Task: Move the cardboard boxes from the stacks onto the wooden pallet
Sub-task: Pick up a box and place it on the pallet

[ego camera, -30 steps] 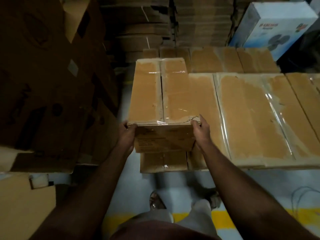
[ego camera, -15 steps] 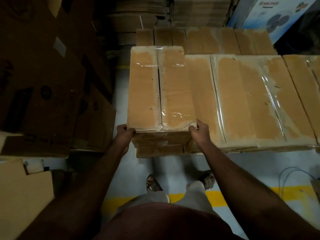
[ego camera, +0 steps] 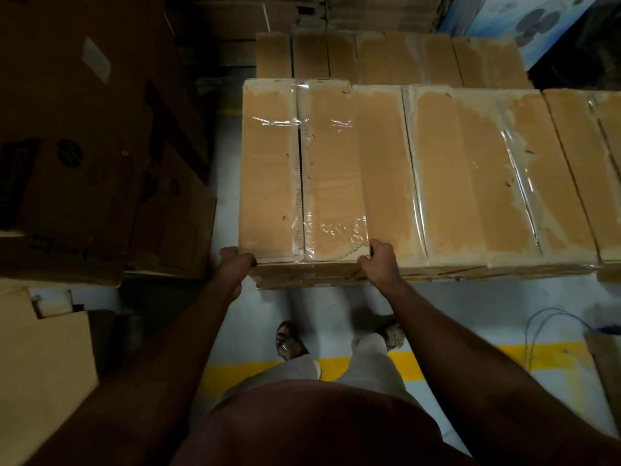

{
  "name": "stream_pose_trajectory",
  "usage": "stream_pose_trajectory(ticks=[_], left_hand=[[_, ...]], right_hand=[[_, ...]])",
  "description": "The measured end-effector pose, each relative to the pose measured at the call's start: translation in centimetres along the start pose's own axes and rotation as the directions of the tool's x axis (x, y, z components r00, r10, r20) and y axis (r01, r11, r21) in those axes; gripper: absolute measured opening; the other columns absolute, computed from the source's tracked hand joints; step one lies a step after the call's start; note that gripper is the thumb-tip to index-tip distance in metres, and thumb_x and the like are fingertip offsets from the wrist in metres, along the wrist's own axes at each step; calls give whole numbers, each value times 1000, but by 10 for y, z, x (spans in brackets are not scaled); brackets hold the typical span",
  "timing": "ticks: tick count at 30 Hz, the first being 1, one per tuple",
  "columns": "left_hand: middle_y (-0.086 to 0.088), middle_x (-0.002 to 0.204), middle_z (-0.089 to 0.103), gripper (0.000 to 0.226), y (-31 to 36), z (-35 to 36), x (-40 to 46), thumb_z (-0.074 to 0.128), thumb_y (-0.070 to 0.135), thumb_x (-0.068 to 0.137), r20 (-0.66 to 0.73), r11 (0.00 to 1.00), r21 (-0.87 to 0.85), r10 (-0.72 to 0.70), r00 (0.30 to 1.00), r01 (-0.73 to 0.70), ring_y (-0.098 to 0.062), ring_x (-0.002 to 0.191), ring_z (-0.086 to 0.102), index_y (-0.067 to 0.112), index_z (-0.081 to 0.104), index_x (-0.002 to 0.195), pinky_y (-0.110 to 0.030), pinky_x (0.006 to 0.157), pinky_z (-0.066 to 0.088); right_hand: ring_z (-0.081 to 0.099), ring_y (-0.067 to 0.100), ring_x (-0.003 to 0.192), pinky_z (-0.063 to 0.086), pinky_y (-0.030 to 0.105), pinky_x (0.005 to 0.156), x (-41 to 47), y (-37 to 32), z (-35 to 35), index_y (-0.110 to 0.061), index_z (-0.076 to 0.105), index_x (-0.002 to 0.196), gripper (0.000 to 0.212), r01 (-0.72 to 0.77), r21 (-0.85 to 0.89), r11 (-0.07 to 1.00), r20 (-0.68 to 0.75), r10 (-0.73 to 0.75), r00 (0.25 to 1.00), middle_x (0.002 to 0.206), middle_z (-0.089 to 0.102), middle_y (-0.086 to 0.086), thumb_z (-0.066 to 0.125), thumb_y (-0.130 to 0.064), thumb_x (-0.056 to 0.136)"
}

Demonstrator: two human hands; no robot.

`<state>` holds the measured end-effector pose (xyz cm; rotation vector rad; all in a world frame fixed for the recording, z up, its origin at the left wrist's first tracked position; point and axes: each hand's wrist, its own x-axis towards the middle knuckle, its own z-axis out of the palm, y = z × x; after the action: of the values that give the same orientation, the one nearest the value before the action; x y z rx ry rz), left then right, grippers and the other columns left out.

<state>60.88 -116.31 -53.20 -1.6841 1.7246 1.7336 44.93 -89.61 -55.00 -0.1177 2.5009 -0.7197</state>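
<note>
A long taped cardboard box (ego camera: pixel 302 169) lies at the left end of a row of like boxes (ego camera: pixel 470 176). My left hand (ego camera: pixel 237 260) grips its near left corner, and my right hand (ego camera: pixel 378 260) grips its near right corner. The box sits low, almost level with the tops of the neighbouring boxes, on another box beneath it. A second row of boxes (ego camera: pixel 386 58) stands behind. The wooden pallet is hidden under the boxes.
Dark stacks of large cartons (ego camera: pixel 84 156) rise on the left, with a lighter carton (ego camera: pixel 37 358) at the near left. A blue-white fan box (ego camera: pixel 524 18) stands at the far right. A yellow floor line (ego camera: pixel 470 361) and a paper bag (ego camera: pixel 605 358) lie near my feet.
The box held in both hands has come down and forward, from lifted above the row to nearly level with the neighbouring boxes. Both hands keep their grip on its near corners.
</note>
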Motion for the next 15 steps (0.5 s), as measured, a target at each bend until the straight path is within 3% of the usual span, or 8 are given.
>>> stream_pose_trajectory(ticks=[6, 9, 15], left_hand=[[-16, 122, 56, 42, -8, 4, -2, 64, -1, 86, -16, 999, 27, -32, 999, 33, -27, 106, 57, -3, 47, 125, -26, 72, 49], [-21, 126, 58, 46, -9, 6, -3, 62, -4, 86, -19, 1000, 24, -19, 1000, 20, -27, 104, 58, -3, 51, 131, -30, 79, 49], [-18, 129, 54, 50, -11, 8, -5, 59, -2, 91, 6, 998, 30, -48, 999, 48, -25, 102, 53, -1, 43, 138, -32, 81, 45]], right_hand=[[61, 33, 79, 49, 35, 67, -2, 8, 5, -5, 65, 95, 19, 10, -55, 998, 37, -8, 999, 94, 60, 20, 66, -5, 76], [63, 33, 79, 56, 39, 71, -1, 9, 5, -5, 65, 94, 22, 26, -65, 998, 42, -23, 999, 93, 62, 18, 63, -4, 72], [56, 24, 69, 45, 29, 57, -9, 8, 3, -9, 58, 80, 16, 74, -104, 992, 44, -70, 997, 86, 59, 16, 60, 6, 75]])
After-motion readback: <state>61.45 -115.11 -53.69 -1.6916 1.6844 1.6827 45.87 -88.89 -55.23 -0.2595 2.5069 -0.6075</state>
